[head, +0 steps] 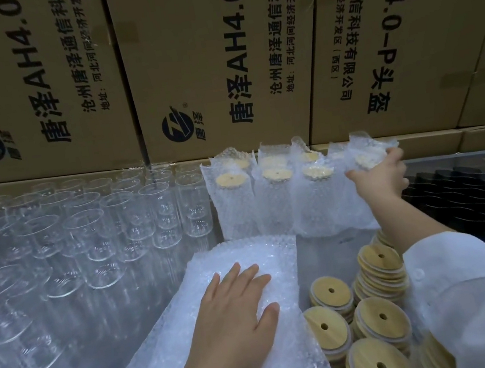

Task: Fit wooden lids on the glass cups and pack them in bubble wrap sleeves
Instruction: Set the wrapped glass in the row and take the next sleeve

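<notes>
Left hand [238,318]: spread flat, palm down, fingers straight and slightly apart, resting on top of the sleeve pile.
Right hand [380,177]: reached forward, fingers and thumb curled round the upper part of the end cup.
End cup [364,151]: a glass cup in a clear bubble wrap sleeve, a pale wooden lid showing through the wrap. It stands upright with its long axis vertical and the sleeve mouth up, at the right end of the packed row.
Packed row [274,198]: wrapped cups standing side by side just left of the right hand and beyond the left hand. Each is upright, its round wooden lid on top facing up, with the loose sleeve edge rising above it. More wrapped cups stand behind them.
Sleeve pile [244,252]: flat, clear bubble wrap sleeves stacked under the left hand, long axis running from near the person toward the packed row.
Wooden lids [381,317]: round, light wood, each with a small hole off centre. They lie flat in several stacks, holes up, between the two arms and just right of the left hand; the farthest stack leans.
Bare cups [92,230]: clear, straight-sided glasses, upright with mouths up, in rows left of the left hand.
Counter [322,253]: grey, bare between pile and lids.
Cardboard boxes [202,64]: printed, stacked behind everything.
Sleeve of the arm [468,292]: white, on the right arm.
</notes>
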